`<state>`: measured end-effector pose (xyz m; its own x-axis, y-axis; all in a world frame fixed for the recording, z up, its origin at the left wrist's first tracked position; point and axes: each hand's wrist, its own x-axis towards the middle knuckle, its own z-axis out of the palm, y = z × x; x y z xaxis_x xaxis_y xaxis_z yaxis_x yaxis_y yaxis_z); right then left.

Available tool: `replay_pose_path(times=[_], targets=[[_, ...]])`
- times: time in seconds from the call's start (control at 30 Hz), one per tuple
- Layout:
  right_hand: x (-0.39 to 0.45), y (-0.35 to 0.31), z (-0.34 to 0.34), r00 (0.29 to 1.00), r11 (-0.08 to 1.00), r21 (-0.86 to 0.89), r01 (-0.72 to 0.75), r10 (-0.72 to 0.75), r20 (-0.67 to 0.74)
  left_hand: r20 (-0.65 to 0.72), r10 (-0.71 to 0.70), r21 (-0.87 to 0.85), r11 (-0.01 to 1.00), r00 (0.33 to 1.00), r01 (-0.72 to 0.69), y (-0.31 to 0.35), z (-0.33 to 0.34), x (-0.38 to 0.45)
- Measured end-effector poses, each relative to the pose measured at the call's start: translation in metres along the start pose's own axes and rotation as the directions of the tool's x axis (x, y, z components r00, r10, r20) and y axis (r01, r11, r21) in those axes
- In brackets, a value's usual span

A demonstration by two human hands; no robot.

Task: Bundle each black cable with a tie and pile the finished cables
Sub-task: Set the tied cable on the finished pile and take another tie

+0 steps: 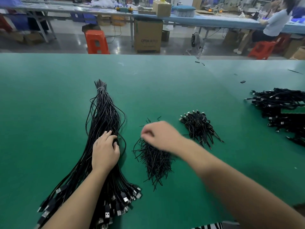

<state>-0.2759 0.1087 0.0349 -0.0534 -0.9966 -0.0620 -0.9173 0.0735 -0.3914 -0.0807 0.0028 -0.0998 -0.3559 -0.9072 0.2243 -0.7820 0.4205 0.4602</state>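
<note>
While the left hand curls into the loose USB cables to separate one, the right hand pinches over the twist ties, whether holding one I cannot tell.

Light was even and bright, with soft, faint shadows on the green mat. The right hand was motion-blurred. Wide-angle distortion bent the edges; the background looked soft.

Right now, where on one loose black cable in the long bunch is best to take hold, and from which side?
Pinch mid-length, from above and the bunch's right edge, where strands of the long bunch bow apart beside the left hand. The far end is banded tight and the plugs overlap.
</note>
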Motion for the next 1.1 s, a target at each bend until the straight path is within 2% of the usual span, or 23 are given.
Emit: replay_pose_path(times=[0.07,0.13,0.27,0.43,0.63,0.83,1.0,1.1], targets=[[-0.010,-0.029,0.029,0.986,0.998,0.025,0.049,-0.052,0.158,-0.021,-0.014,-0.086,0.996,1.000,0.012,-0.001,-0.002,0.002],[-0.018,-0.047,0.056,0.957,0.999,0.011,0.044,-0.045,0.287,-0.024,-0.026,-0.121,0.992,0.999,0.023,-0.001,-0.005,0.002],[-0.025,-0.057,0.089,0.903,0.999,-0.051,-0.010,0.031,0.428,-0.012,-0.021,-0.110,0.994,1.000,0.020,0.000,-0.006,0.001],[-0.031,-0.054,0.094,0.903,0.996,-0.044,-0.072,0.084,0.421,-0.005,-0.022,-0.113,0.993,1.000,0.021,-0.001,-0.005,0.001],[-0.037,-0.052,0.087,0.887,0.995,-0.061,-0.078,0.097,0.451,-0.011,-0.019,-0.105,0.994,1.000,0.018,0.000,-0.005,-0.001],[-0.036,-0.050,0.083,0.905,0.980,-0.029,-0.195,0.191,0.380,-0.011,0.015,-0.050,0.999,1.000,-0.016,0.001,-0.004,-0.002],[-0.040,-0.052,0.092,0.900,0.976,-0.149,-0.161,0.207,0.383,-0.017,0.016,-0.021,1.000,1.000,-0.017,0.002,-0.003,-0.004],[-0.040,-0.054,0.092,0.890,0.970,-0.153,-0.187,0.233,0.391,-0.008,0.010,-0.010,1.000,1.000,-0.011,0.001,-0.003,-0.004]])
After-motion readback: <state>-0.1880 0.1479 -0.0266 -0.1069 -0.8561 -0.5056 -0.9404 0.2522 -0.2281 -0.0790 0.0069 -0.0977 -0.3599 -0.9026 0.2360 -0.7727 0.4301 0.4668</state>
